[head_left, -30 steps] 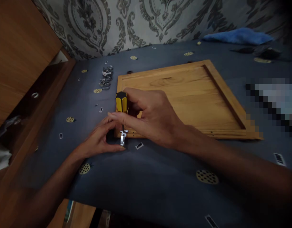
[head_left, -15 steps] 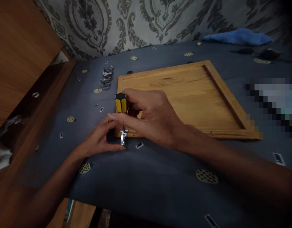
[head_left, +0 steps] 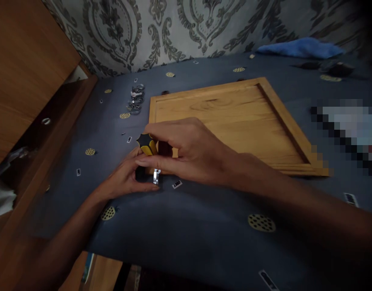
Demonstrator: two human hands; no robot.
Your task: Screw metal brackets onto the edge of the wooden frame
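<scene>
My right hand [head_left: 186,151] is closed around a screwdriver [head_left: 148,145] with a yellow and black handle, which leans to the left. Its shaft and tip are hidden behind the thumb. Under it, a small shiny metal hinge [head_left: 156,177] sits at the near left corner of a framed wooden panel [head_left: 216,113]. My left hand [head_left: 127,173] is curled at that corner, its thumb against the hinge's lower end. The left fingertips are partly hidden behind my right hand, close to the screwdriver.
Several similar metal hinges [head_left: 136,99] lie in a row beyond the left hand. A tiny screw-like piece [head_left: 123,133] rests nearby on the blue patterned cloth [head_left: 186,226]. A blue cloth bundle [head_left: 301,48] is at the back right. Wooden cabinetry [head_left: 28,72] borders the left side.
The screwdriver handle has tipped left and lower, and my right hand has shifted with it, its thumb now covering the hinge's upper part. My left hand has stayed nearly in place.
</scene>
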